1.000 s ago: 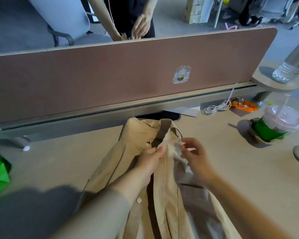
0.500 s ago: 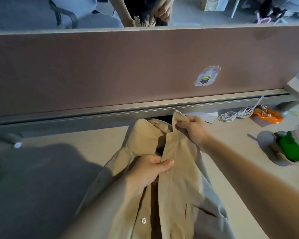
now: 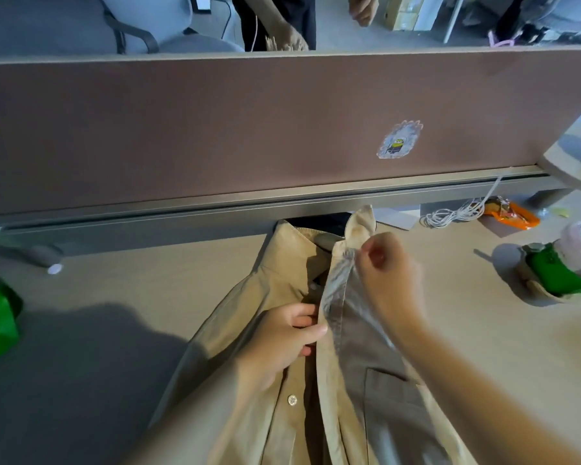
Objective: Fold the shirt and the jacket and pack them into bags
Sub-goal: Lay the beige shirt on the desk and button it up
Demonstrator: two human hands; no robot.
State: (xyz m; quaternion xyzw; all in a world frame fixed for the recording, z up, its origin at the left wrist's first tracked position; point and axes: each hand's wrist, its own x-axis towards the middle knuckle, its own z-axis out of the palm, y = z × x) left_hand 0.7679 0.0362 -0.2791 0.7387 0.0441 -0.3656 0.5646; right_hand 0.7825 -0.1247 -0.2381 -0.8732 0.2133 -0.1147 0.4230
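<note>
Head view: the shirt [image 3: 275, 283] was spread front-up on the desk [image 3: 131, 297] at lower centre of the frame. Its long axis ran from the collar [image 3: 361, 223] by the divider down to the bottom edge. The open front was seen as a dark gap along that axis, with one hand placed on each side of it. The left hand [image 3: 282, 344] was kept at the gap's left edge, fingers curled and thumb laid over the cloth gripped there. The right hand [image 3: 388, 283] was held higher in the frame, just below the collar. Its thumb and forefinger were pinched on the right front edge, which was lifted and turned so that its inner face showed. That edge lay just right of the gap, so closing the front would seemingly require it to be drawn leftward across. Compared with half a second earlier, the right hand had been brought down from the collar tip, while the left hand's grip was little changed.
</note>
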